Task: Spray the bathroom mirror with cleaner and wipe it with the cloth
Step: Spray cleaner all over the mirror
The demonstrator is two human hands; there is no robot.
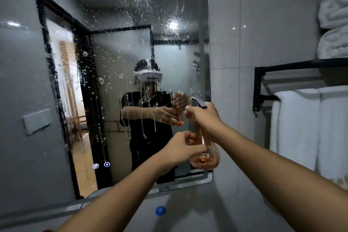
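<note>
The wall mirror (116, 47) fills the left and middle of the view, speckled with spray droplets, with runs trickling down its centre. In front of its lower right corner is a clear orange spray bottle (206, 154) with a grey trigger head. My right hand (204, 118) grips the bottle's neck at the trigger. My left hand (180, 149) holds the lower part of the bottle from the left side. No cloth shows in either hand.
A black towel rack (263, 90) is fixed to the tiled wall on the right, with white towels (308, 126) hanging from its bar and rolled white towels (335, 24) on top. A blue sticker (160, 210) sits on the wall under the mirror.
</note>
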